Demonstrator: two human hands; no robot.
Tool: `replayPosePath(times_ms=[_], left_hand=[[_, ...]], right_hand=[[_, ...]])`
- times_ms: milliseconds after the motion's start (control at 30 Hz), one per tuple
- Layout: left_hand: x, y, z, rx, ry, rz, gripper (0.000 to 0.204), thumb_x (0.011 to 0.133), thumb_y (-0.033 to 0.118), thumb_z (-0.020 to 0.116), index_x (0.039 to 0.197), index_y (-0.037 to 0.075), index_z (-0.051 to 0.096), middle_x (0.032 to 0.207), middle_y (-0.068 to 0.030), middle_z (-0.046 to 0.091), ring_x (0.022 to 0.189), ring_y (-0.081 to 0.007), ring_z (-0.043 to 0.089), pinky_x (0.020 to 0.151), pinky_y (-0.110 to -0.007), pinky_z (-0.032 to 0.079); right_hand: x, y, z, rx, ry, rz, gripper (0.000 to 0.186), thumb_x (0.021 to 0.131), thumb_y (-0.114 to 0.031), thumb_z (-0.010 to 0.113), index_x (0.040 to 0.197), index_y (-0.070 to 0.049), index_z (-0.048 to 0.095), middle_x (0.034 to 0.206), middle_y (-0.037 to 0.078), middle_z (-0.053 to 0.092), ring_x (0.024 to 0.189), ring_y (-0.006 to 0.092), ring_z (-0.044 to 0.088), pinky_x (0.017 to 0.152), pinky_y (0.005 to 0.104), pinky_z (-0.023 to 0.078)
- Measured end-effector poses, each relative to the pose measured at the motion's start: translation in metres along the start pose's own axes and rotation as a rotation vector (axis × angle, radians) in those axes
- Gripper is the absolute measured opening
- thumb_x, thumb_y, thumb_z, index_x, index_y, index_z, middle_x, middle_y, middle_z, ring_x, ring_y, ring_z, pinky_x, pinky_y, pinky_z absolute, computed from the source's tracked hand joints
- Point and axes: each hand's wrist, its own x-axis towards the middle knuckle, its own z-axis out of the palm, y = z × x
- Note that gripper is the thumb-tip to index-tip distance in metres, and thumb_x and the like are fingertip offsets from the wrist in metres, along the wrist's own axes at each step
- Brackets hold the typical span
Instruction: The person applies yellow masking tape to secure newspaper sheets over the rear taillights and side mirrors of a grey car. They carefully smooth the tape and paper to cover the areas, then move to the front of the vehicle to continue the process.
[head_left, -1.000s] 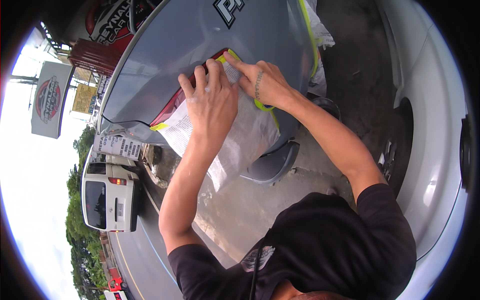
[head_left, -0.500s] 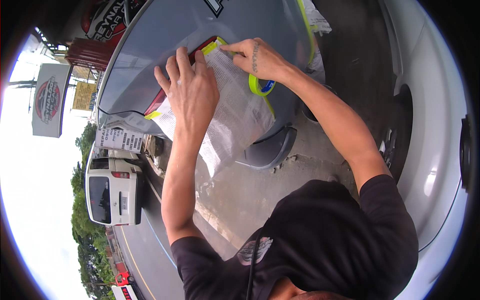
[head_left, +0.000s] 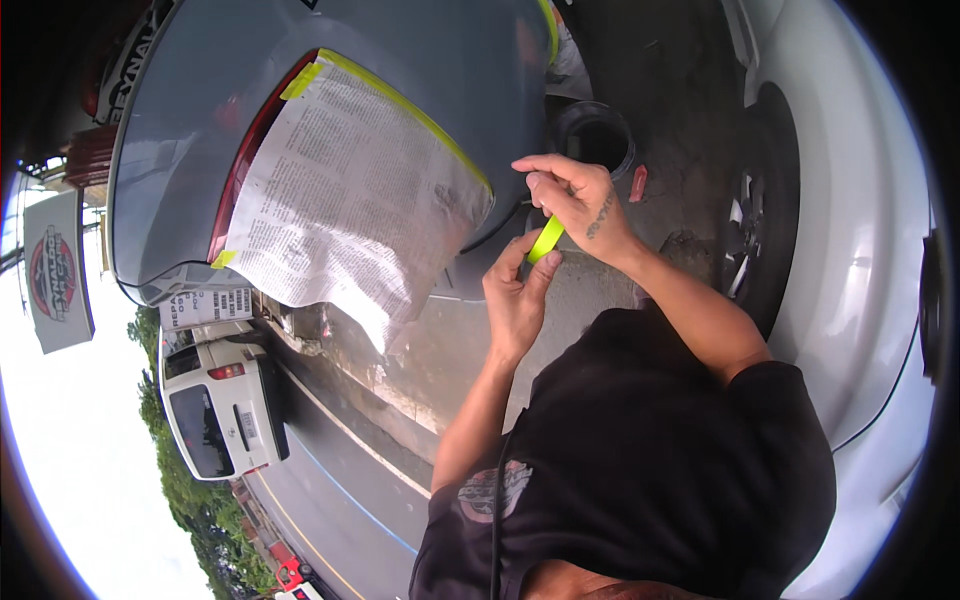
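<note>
A roll of bright yellow-green masking tape is between my hands, seen nearly edge-on. My left hand pinches its lower end between thumb and fingers. The upper end is in my right hand, whose index finger points left; part of the roll is hidden there. Left of my hands, a newspaper sheet covers most of a red tail light on a grey car body. Yellow-green tape runs along the sheet's upper right edge, with short pieces at its top and lower left corners. Its bottom edge hangs loose.
A black bucket and a small red object are on the ground beyond my right hand. A silver-white car stands close on the right. To the left, a white van is beside the road.
Both hands have left the newspaper and come down and right, toward my body. My left hand has joined my right at the tape roll. The newspaper remains on the car.
</note>
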Motion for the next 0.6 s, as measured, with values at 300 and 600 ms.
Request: replayPosePath(times_ms=[300, 600], left_hand=[[-0.003, -0.01, -0.003, -0.142, 0.075, 0.03, 0.029, 0.097, 0.01, 0.081, 0.121, -0.004, 0.075, 0.104, -0.0049, 0.072, 0.092, -0.0103, 0.061, 0.084, -0.026, 0.05], [-0.01, -0.019, -0.004, -0.021, 0.11, 0.095, 0.027, 0.093, 0.008, 0.082, 0.116, -0.003, 0.075, 0.097, -0.0091, 0.07, 0.088, -0.0163, 0.062, 0.082, -0.029, 0.049]], right_hand=[[-0.031, -0.021, -0.019, -0.464, -0.072, -0.385, 0.014, 0.088, 0.0, 0.076, 0.102, 0.003, 0.076, 0.109, 0.01, 0.073, 0.098, 0.0265, 0.072, 0.086, 0.0352, 0.059], [-0.05, -0.013, -0.012, -0.534, -0.002, -0.317, 0.016, 0.086, 0.0, 0.078, 0.101, 0.003, 0.076, 0.108, 0.011, 0.072, 0.098, 0.0283, 0.072, 0.084, 0.0372, 0.06]])
